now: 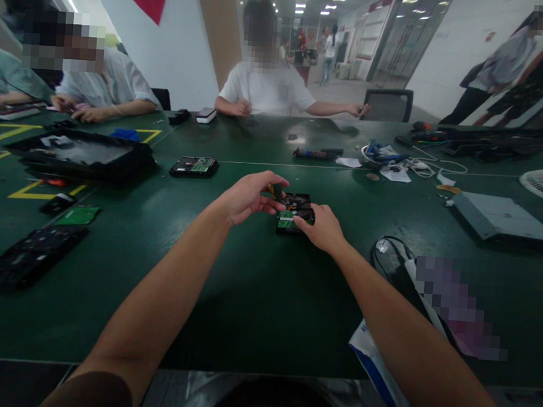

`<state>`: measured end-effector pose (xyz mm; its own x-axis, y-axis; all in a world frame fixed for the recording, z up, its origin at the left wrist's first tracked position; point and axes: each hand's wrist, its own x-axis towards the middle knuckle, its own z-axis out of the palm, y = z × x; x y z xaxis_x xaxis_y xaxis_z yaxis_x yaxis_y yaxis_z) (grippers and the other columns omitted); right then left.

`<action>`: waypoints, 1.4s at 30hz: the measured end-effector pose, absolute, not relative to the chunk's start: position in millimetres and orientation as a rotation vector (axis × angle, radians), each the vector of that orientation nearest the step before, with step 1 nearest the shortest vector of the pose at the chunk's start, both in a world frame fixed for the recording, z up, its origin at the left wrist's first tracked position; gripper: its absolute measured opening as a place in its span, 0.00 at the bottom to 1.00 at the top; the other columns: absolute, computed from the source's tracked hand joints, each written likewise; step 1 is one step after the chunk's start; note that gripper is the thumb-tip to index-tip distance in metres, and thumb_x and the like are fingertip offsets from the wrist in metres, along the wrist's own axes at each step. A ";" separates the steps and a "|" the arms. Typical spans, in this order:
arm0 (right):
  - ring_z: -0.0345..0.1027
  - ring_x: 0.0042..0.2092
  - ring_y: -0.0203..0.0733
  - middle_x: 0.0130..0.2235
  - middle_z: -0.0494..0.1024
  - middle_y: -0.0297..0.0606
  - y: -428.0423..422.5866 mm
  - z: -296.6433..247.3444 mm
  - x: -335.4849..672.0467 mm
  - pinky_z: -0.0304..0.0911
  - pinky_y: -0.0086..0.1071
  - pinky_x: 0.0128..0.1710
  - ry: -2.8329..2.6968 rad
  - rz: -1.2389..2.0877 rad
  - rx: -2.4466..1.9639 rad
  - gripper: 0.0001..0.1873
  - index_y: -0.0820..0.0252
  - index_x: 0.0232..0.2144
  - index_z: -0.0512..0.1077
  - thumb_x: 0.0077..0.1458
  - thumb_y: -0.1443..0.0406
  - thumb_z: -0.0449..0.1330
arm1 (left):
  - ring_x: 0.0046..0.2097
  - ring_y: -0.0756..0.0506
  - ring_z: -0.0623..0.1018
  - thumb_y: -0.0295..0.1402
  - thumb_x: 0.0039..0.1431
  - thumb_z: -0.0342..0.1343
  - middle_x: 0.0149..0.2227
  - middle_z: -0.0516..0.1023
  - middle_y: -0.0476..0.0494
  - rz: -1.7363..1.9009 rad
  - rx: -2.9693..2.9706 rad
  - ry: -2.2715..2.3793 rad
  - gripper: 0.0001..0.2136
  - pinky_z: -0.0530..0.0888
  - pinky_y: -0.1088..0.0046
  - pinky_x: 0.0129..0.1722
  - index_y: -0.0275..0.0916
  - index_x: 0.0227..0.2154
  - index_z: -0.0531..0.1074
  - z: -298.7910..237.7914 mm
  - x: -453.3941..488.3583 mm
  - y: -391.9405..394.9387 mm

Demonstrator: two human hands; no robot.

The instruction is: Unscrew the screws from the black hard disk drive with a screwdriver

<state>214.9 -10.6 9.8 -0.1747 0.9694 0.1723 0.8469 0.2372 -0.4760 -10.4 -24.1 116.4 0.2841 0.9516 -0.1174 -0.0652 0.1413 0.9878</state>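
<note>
A hard drive (294, 200) lies on the green table in front of me, with its green circuit board facing up on the near half. My right hand (324, 227) grips its right side, the thumb resting over the board. From the left, my left hand (253, 199) pinches what looks like a small screwdriver (276, 192) with a dark and yellow handle, held over the drive's left edge. The screwdriver's tip is too small to make out.
Another hard drive (194, 166) lies farther left, near a black tray (84, 156). At left are a green circuit board (79, 215) and a black part (28, 258). A metal box (503, 216) and cables (395, 156) are at right. A person (265, 88) sits opposite.
</note>
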 end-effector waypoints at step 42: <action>0.71 0.53 0.55 0.52 0.74 0.51 -10.5 8.4 215.5 0.67 0.44 0.52 -2.087 0.374 -1.638 0.31 0.60 0.56 0.72 0.63 0.44 0.57 | 0.29 0.46 0.80 0.38 0.56 0.59 0.40 0.82 0.34 0.991 1.236 1.031 0.12 0.72 0.72 0.25 0.34 0.37 0.75 117.3 -8.4 -25.9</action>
<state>215.5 -10.5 8.4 -0.1864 0.9648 0.1856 0.8402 0.2545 -0.4788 -8.4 -25.9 117.3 0.2475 0.9665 -0.0677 -0.0292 0.0773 0.9966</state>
